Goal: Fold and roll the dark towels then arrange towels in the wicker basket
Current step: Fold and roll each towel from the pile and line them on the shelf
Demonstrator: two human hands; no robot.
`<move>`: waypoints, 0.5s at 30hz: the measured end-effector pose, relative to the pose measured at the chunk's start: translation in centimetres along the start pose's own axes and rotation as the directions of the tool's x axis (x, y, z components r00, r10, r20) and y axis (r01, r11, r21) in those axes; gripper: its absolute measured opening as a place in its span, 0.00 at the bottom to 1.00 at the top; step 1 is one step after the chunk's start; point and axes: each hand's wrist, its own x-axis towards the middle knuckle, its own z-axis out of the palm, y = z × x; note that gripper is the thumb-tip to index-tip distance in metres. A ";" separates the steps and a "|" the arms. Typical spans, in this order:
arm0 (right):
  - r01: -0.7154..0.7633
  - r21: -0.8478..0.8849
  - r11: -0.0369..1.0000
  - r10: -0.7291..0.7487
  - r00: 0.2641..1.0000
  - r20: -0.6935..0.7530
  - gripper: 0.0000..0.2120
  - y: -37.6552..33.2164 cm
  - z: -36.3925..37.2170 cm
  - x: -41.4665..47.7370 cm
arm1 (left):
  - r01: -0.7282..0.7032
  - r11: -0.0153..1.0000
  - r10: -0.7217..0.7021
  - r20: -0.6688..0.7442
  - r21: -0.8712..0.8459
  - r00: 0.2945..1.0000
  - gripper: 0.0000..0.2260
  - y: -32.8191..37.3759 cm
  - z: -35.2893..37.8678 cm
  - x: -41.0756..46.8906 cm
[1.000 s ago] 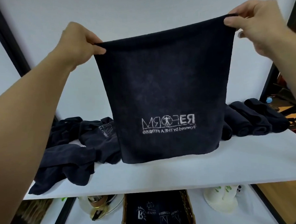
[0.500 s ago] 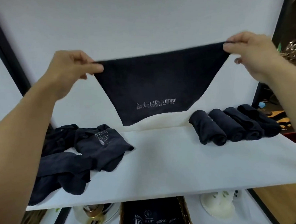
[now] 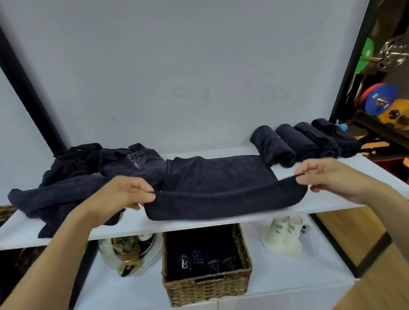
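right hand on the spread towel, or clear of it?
Touching. The head view shows the right hand pinching the towel at its near right corner between thumb and fingers. The left hand pinches the near left corner.

Even, soft indoor light; wide-angle distortion.
The frame posts (image 3: pixel 20 76) are bowed toward the edges; the lower shelf (image 3: pixel 288 276) is left in mild shadow; fine detail is softened throughout.

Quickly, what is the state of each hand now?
Left hand: pinches the near left corner of the dark towel.
Right hand: pinches the near right corner of the same towel.
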 end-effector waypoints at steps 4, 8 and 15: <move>0.061 -0.077 0.995 -0.076 0.976 -0.205 0.02 -1.3 -0.6 4.9 | 0.001 0.994 -0.033 -0.297 -0.107 0.954 0.01 0.9 0.2 4.9; 0.057 -0.334 0.941 -0.175 0.926 -0.335 0.01 -1.5 -0.3 12.4 | 0.024 1.000 -0.018 -0.471 0.006 0.882 0.03 1.3 0.5 12.3; -0.079 -0.936 0.342 -0.295 0.937 -0.187 0.08 1.6 1.6 22.0 | 0.247 0.916 -0.068 -0.485 0.315 0.872 0.05 -1.7 2.4 23.4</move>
